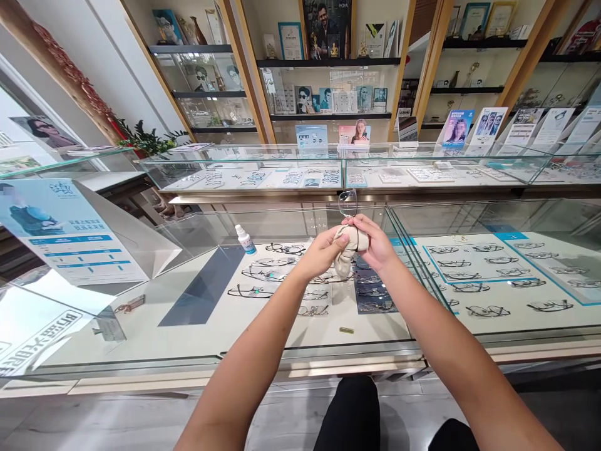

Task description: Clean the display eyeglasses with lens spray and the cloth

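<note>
Above the glass counter, both my hands meet around a pair of eyeglasses and a beige cloth. One lens of the eyeglasses point(348, 202) sticks up beyond my fingertips; the other lens is hidden by the cloth. My left hand point(323, 252) is closed on the bunched cloth point(345, 266), thumb pressed on top. Fingers of my right hand point(375, 243) are wrapped about the eyeglasses from the right, against the cloth. A white spray bottle point(245, 240) with a blue label stands on the counter to the left. Several dark-framed eyeglasses point(251, 292) lie left of my hands.
Under the glass are rows of eyeglasses point(487, 311). A large folded sign point(70, 232) stands on the left, near a small clear stand point(110, 324). Another glass display case point(263, 169) runs across behind, with shelves point(328, 62) beyond. The counter's front edge point(328, 362) lies below my forearms.
</note>
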Demonstrator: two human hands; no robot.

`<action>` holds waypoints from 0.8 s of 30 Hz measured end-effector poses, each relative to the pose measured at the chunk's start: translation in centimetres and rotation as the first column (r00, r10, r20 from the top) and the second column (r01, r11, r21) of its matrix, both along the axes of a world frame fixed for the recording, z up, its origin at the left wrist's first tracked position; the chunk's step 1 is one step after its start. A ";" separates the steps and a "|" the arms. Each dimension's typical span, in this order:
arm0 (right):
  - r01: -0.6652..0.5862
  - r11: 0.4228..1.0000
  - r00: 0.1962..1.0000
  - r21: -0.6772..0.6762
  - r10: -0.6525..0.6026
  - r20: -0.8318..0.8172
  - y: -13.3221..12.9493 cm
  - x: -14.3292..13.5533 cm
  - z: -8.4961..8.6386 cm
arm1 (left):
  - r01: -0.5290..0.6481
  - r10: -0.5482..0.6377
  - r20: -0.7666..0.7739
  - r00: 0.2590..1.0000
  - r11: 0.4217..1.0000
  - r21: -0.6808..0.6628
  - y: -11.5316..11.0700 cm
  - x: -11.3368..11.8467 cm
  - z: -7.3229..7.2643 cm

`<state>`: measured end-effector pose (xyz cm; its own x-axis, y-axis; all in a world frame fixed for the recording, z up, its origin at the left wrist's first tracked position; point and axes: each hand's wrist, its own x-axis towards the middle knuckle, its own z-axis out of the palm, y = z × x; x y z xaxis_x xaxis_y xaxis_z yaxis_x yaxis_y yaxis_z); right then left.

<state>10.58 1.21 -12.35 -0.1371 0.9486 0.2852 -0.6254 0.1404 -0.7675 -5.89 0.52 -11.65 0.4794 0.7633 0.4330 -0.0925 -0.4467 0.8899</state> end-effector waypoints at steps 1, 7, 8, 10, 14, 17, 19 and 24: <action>0.002 1.000 1.000 0.002 -0.002 -0.006 0.0 0.1 0.0 | 0.029 -0.029 0.003 1.000 0.999 -0.017 -0.1 0.0 0.0; 0.025 1.000 1.000 -0.008 -0.025 0.002 0.0 -0.3 -0.3 | -0.016 0.022 0.079 0.997 0.997 -0.076 -0.7 0.9 -0.3; 0.027 1.000 1.000 -0.013 -0.027 0.015 -0.1 -0.4 -0.4 | -0.046 0.052 0.083 0.995 0.996 -0.075 -0.8 1.1 -0.4; 0.025 1.000 0.999 -0.012 -0.025 0.037 -0.5 -0.8 -0.5 | -0.119 0.123 0.097 0.988 0.992 -0.053 -0.9 1.4 -0.5; -0.020 1.000 0.999 0.008 0.020 0.037 -1.3 -1.2 -0.3 | -0.272 0.268 0.175 0.947 0.962 0.000 -1.1 1.6 -0.5; -0.022 1.000 0.999 0.011 0.021 0.050 -1.6 -1.3 -0.1 | -0.298 0.291 0.184 0.939 0.955 0.007 -1.1 1.8 -0.4; 0.005 1.000 0.998 0.028 -0.007 0.069 -1.6 -1.1 0.1 | -0.292 0.284 0.180 0.942 0.956 0.017 -1.1 1.9 -0.3; 0.057 0.996 0.996 0.064 -0.061 0.062 -1.3 -0.8 0.4 | -0.352 0.336 0.224 0.915 0.936 0.030 -0.6 2.1 -0.8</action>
<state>9.81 -0.10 -11.92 -0.1013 0.9362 0.3365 -0.5650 0.2243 -0.7940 -3.78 -0.08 -12.48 0.0840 0.8296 0.5520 -0.1048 -0.5435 0.8328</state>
